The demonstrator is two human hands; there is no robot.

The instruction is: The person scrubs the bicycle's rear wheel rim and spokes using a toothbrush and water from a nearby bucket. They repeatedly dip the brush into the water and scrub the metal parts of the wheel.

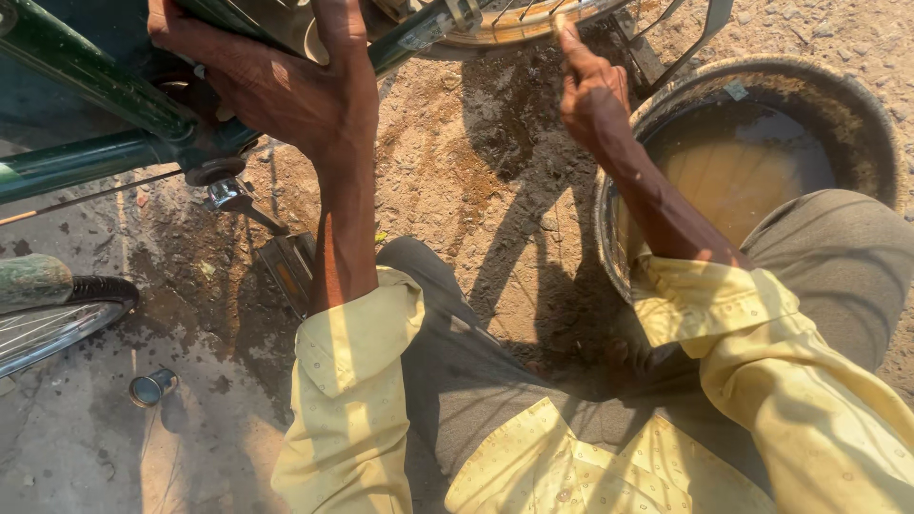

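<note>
Bicycle [114, 133] mostly cut off at top; left hand [286, 86] grips its green frame, right hand [590, 95] pinches the wheel rim [505, 24] above a water basin [762, 143].

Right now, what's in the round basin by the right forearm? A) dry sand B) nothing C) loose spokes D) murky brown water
D: the round metal basin beside the right hand holds murky brown water with a smooth, light-catching surface; no spokes or dry sand show in it.
</note>
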